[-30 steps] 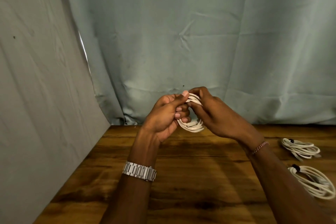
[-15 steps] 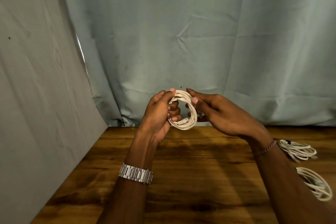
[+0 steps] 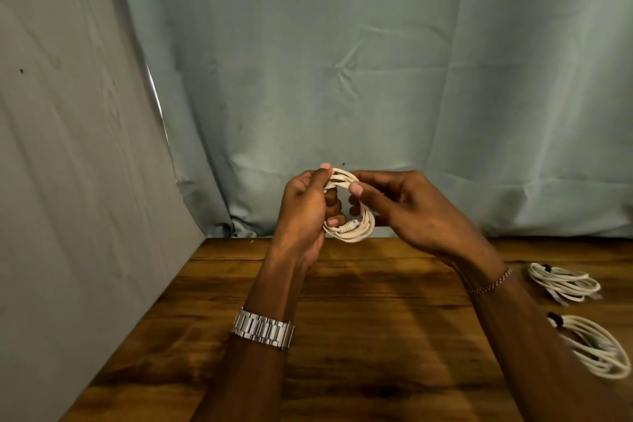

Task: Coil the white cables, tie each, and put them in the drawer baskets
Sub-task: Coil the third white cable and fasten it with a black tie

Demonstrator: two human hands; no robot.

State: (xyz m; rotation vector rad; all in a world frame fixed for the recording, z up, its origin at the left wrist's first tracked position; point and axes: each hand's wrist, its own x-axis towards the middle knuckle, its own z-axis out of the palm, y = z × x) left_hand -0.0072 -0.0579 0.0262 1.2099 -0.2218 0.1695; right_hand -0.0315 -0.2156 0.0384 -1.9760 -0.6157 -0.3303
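Two hands hold one small coil of white cable [image 3: 352, 219] up in the air above the far part of the wooden counter [image 3: 359, 319], just in front of the pale cloth backdrop [image 3: 342, 62]. The left hand [image 3: 303, 212] has its fingers curled through the coil from the left side, the thumb laid over the top strands; the right hand [image 3: 411, 212] pinches the upper right of the same coil between thumb and fingers. A moulded plug end shows at the bottom of the loop. Beneath the hands the counter lies bare and wide, from its far edge, where the backdrop meets the wood, down to the near part between the forearms. On the left, a second sheet of cloth [image 3: 85, 199] slants in and covers that edge of the counter. At the far right, well apart from the hands, a tied cable bundle [image 3: 565, 283] lies on the wood, and a second tied bundle [image 3: 597, 348] lies nearer, close to the right forearm and the frame's right border. A metal watch [image 3: 263, 329] sits on the left wrist and a thin bracelet [image 3: 491, 283] on the right.
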